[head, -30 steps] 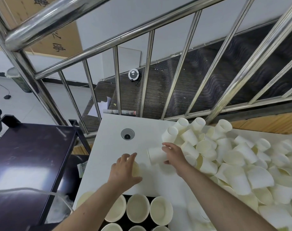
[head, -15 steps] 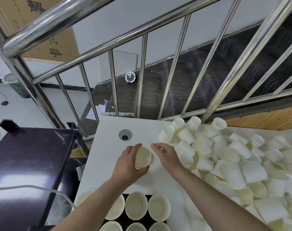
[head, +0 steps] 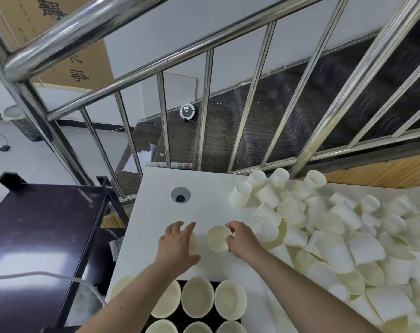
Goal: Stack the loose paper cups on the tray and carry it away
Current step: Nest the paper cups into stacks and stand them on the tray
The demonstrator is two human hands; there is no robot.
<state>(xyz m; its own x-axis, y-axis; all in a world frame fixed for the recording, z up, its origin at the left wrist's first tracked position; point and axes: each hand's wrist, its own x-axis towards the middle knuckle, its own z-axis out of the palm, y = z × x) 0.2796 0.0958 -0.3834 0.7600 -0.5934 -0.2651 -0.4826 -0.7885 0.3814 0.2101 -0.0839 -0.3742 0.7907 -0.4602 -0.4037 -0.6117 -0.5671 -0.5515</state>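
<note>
your hands meet over one paper cup on the white table.

your right hand (head: 242, 239) pinches the cup (head: 218, 238) by its rim, mouth up; your left hand (head: 177, 243) curls around another, mostly hidden. the loose pile (head: 336, 236) lies right, the tray (head: 180, 319) of upright cups below.

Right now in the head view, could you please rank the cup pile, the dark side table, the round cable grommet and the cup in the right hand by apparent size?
1. Dark side table and cup pile: too close to rank, both cropped.
2. Cup in the right hand.
3. Cable grommet, though it lies farther from the camera.
</note>
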